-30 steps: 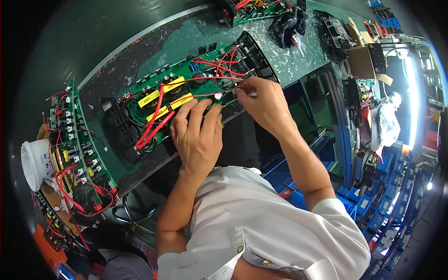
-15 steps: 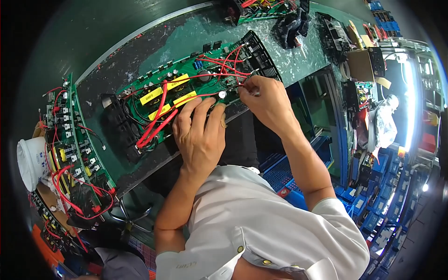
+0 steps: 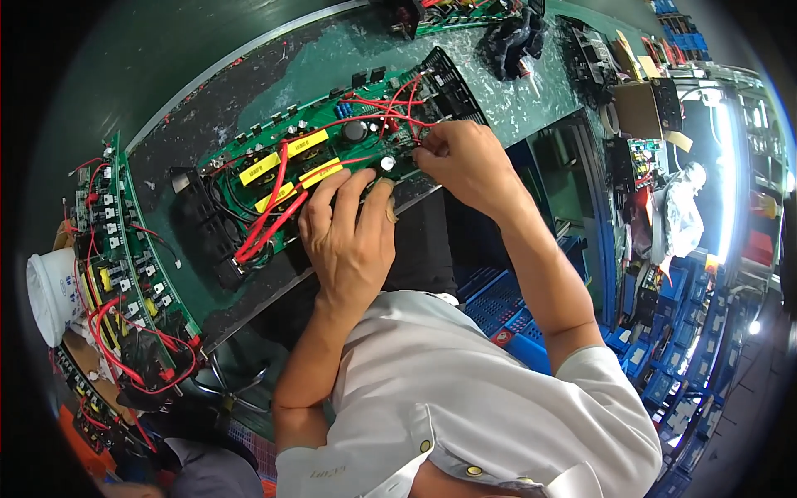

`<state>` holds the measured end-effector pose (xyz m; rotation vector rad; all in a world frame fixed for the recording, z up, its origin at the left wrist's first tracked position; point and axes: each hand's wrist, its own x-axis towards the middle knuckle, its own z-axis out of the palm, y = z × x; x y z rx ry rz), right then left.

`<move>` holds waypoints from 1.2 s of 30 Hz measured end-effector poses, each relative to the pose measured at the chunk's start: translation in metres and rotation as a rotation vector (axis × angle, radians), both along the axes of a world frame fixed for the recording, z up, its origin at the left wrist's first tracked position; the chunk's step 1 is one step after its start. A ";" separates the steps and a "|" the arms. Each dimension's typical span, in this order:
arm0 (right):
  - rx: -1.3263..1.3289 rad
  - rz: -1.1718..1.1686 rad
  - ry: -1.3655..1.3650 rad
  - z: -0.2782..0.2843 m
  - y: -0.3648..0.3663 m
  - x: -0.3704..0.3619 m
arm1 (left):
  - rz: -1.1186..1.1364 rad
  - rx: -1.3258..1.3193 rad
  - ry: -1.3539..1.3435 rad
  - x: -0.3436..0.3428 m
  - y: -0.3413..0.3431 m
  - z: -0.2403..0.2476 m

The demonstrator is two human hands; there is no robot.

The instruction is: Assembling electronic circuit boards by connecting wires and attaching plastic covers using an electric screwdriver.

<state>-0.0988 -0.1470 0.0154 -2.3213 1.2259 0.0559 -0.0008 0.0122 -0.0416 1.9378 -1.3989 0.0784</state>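
Observation:
A green circuit board [image 3: 357, 149] lies aslant on the worn bench, with a slotted black end panel [image 3: 455, 90] at its right and a black end piece [image 3: 198, 217] at its left. Red wires cross it above several yellow-labelled blocks [image 3: 286, 158]. My left hand [image 3: 349, 228] rests along the near edge, fingers stretched and slightly apart beside a silver-topped capacitor [image 3: 388, 164]. At the board's right end my right hand [image 3: 469, 162] is closed in a pinch, where a red wire [image 3: 413, 123] runs to its fingertips. The pinched tip itself is hidden.
More boards with red wires [image 3: 124, 241] stand upright at the left by a white bucket [image 3: 51, 295]. A dark cloth [image 3: 510, 46] and another wired unit [image 3: 465, 17] lie at the far side. Blue bins [image 3: 677, 332] line the right. Another person's grey-clad shoulder [image 3: 207, 469] shows lower left.
In the picture, the board and both hands sit slightly farther left and up. My right hand's fingers have drawn closer together at the board's right end; my left hand keeps its pose.

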 end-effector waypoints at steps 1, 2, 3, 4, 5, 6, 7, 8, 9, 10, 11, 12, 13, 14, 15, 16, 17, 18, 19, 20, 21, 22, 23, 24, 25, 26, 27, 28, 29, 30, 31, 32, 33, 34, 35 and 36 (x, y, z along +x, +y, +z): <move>-0.007 -0.012 -0.004 0.000 0.000 0.000 | -0.002 0.005 -0.010 0.000 -0.001 0.001; -0.026 0.002 -0.016 -0.003 0.000 0.000 | 0.004 0.008 -0.008 0.000 -0.001 0.002; -0.050 0.012 -0.028 -0.004 0.001 -0.001 | 0.007 0.006 -0.007 -0.002 -0.002 0.004; -0.060 0.016 -0.025 -0.002 0.001 -0.001 | 0.010 0.001 -0.021 -0.002 -0.003 0.005; -0.076 0.006 -0.007 -0.005 0.003 -0.002 | 0.009 -0.002 -0.016 -0.003 -0.003 0.006; -0.091 0.001 0.006 -0.009 0.006 -0.001 | 0.011 -0.005 -0.016 -0.003 -0.002 0.005; -0.120 0.023 0.045 -0.011 0.008 0.001 | 0.001 -0.010 -0.019 -0.002 -0.001 0.002; -0.127 0.083 -0.017 -0.001 0.013 -0.009 | -0.021 0.005 -0.019 -0.002 0.000 0.001; -0.132 0.162 -0.082 0.014 0.012 -0.017 | -0.024 0.024 -0.023 -0.001 0.002 0.002; 0.014 0.054 -0.254 0.038 0.004 -0.024 | -0.029 0.027 -0.038 -0.001 0.004 0.003; 0.031 -0.037 -0.377 0.057 -0.014 -0.037 | -0.030 0.020 -0.046 -0.001 0.006 0.005; -0.054 -0.224 -0.527 0.058 -0.044 -0.050 | -0.041 0.014 -0.055 -0.002 0.005 0.006; -0.235 -0.295 -0.463 0.063 -0.082 -0.063 | -0.050 0.008 -0.059 -0.003 0.004 0.009; -0.440 -0.350 -0.394 0.053 -0.125 -0.076 | -0.055 0.004 -0.081 -0.003 0.003 0.011; -0.430 -0.365 -0.279 0.033 -0.166 -0.089 | -0.051 0.001 -0.081 -0.004 0.002 0.011; -0.416 -0.378 -0.161 0.012 -0.200 -0.095 | -0.046 0.002 -0.079 -0.005 0.001 0.011; -0.269 -0.353 -0.059 -0.001 -0.220 -0.092 | -0.036 0.013 -0.065 -0.005 0.000 0.009; -0.157 -0.356 -0.071 -0.007 -0.228 -0.086 | -0.029 0.015 -0.067 -0.006 0.001 0.009; -0.045 -0.359 -0.082 -0.014 -0.234 -0.083 | -0.025 0.018 -0.069 -0.007 0.001 0.010; -0.056 -0.345 -0.136 -0.022 -0.238 -0.083 | -0.027 0.023 -0.072 -0.008 -0.001 0.012; -0.062 -0.331 -0.189 -0.029 -0.237 -0.079 | -0.031 0.023 -0.079 -0.008 0.000 0.011; -0.098 -0.276 -0.178 -0.037 -0.235 -0.074 | -0.039 0.022 -0.086 -0.008 0.000 0.010; -0.086 -0.284 -0.222 -0.043 -0.236 -0.069 | -0.052 0.030 -0.088 -0.007 -0.001 0.009; -0.070 -0.294 -0.260 -0.045 -0.231 -0.065 | -0.058 0.041 -0.098 -0.007 -0.001 0.009; 0.135 -0.216 -0.417 -0.042 -0.229 -0.067 | -0.056 0.039 -0.094 -0.007 -0.001 0.010; 0.144 -0.227 -0.424 -0.041 -0.227 -0.066 | -0.057 0.038 -0.089 -0.007 0.000 0.011; 0.089 -0.206 -0.443 -0.039 -0.224 -0.066 | -0.060 0.047 -0.086 -0.008 0.000 0.011; 0.034 -0.185 -0.461 -0.036 -0.222 -0.069 | -0.065 0.057 -0.083 -0.008 0.000 0.012; 0.142 -0.252 -0.418 -0.032 -0.218 -0.075 | -0.076 0.071 -0.061 -0.007 0.001 0.013; 0.262 -0.303 -0.593 -0.031 -0.212 -0.083 | -0.085 0.083 -0.053 -0.008 0.001 0.017; 0.381 -0.355 -0.768 -0.032 -0.204 -0.093 | -0.095 0.096 -0.043 -0.009 0.000 0.022; 0.482 -0.442 -0.939 -0.037 -0.194 -0.102 | -0.111 0.120 -0.014 -0.009 -0.001 0.029; 0.539 -0.499 -1.097 -0.029 -0.171 -0.104 | -0.108 0.132 0.012 -0.007 0.001 0.032; 0.602 -0.556 -1.250 -0.023 -0.147 -0.103 | -0.104 0.117 -0.002 -0.005 0.002 0.034; 0.629 -0.601 -1.300 -0.028 -0.134 -0.110 | -0.106 0.100 0.037 -0.004 0.001 0.036; 0.670 -0.631 -1.399 -0.040 -0.122 -0.116 | -0.109 0.100 0.007 -0.003 -0.002 0.039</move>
